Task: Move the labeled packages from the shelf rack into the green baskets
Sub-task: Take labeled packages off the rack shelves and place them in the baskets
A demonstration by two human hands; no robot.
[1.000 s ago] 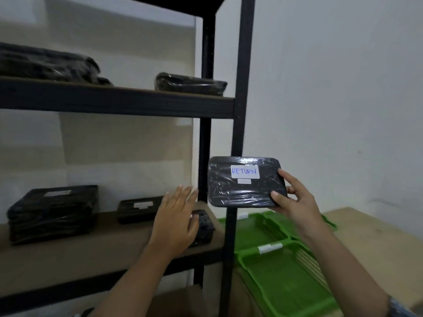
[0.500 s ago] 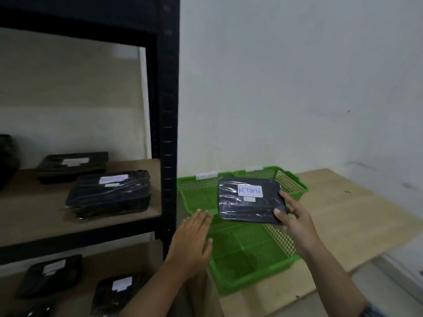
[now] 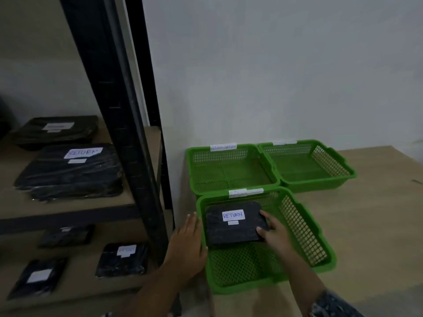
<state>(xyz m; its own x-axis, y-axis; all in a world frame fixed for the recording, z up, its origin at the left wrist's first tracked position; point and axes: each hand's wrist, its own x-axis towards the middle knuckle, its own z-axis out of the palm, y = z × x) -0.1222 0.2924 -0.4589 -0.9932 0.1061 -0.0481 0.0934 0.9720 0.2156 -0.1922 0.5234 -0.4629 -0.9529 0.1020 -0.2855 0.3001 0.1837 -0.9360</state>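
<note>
A black wrapped package labelled RETURN (image 3: 231,232) lies low inside the near green basket (image 3: 306,236). My right hand (image 3: 273,233) grips its right edge, thumb on top and fingers under. My left hand (image 3: 188,243) hovers flat with straight fingers just outside the basket's left rim, holding nothing. Two more green baskets stand behind: a back left basket (image 3: 231,175) and a back right basket (image 3: 309,165), each with a white label on its far rim.
The black shelf rack post (image 3: 128,133) stands left of the baskets. Several black labelled packages lie on its shelves, one marked RETURN (image 3: 68,172), others lower (image 3: 122,259). The baskets sit on a wooden table (image 3: 377,213) against a grey wall.
My right hand has carried the RETURN package from beside the shelf down into the near basket. My left hand left the shelf and came beside the basket. The view swung right and down.
</note>
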